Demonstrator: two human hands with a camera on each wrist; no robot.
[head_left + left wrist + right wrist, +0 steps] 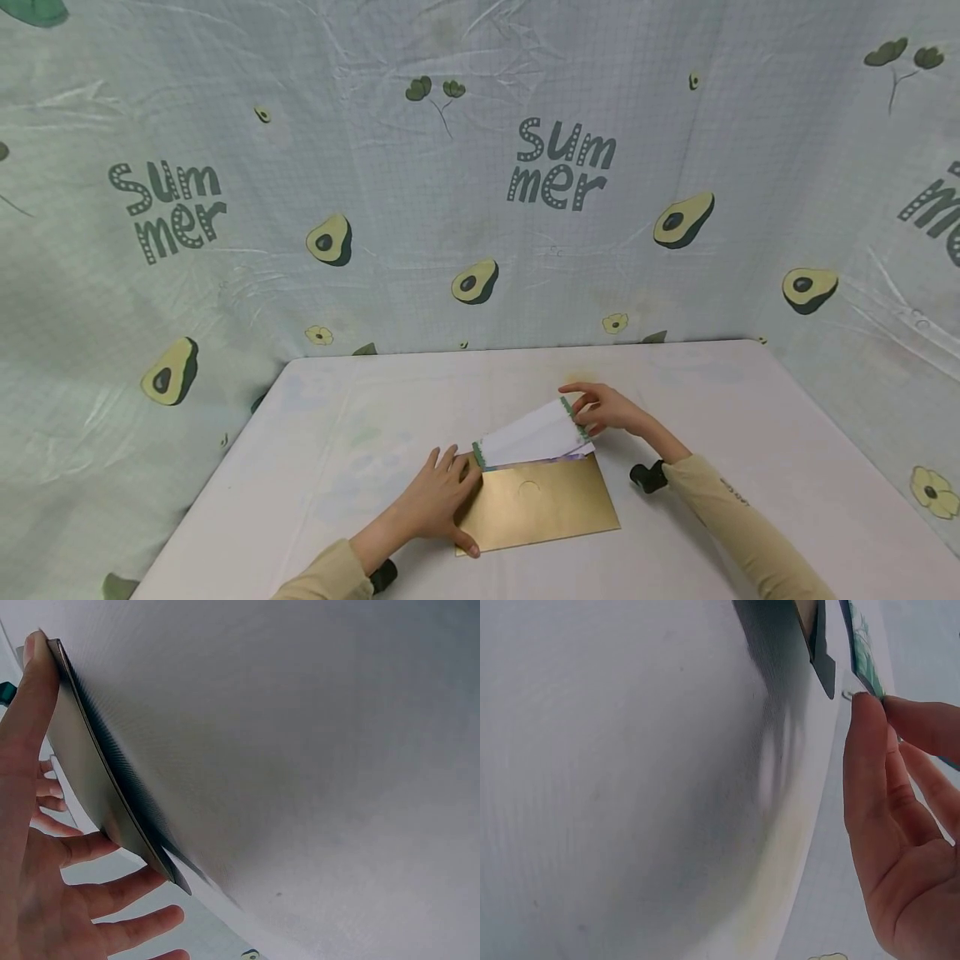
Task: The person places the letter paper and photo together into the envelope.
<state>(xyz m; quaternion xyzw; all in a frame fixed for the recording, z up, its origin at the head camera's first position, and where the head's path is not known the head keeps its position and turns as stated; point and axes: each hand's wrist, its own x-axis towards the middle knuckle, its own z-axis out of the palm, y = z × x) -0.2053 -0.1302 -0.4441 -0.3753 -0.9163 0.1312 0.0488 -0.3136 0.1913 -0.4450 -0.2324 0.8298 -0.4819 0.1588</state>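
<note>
A gold envelope (547, 504) lies on the white table, with a round notch mark near its upper edge. My left hand (438, 500) holds its left end, the thumb at the lower corner and fingers at the upper one; the left wrist view shows this span across the envelope (90, 761). From the upper opening sticks out a white paper (521, 437) with green patterned ends, lying aslant. My right hand (606, 408) pinches the paper's right end between thumb and index finger, as the right wrist view shows at its green edge (866, 664). Purple-printed paper peeks out beneath it.
The white table (360, 467) reaches back to a hanging cloth (420, 183) printed with avocados and lettering. Black wrist cameras sit under both forearms, the right one (648, 477) close over the tabletop.
</note>
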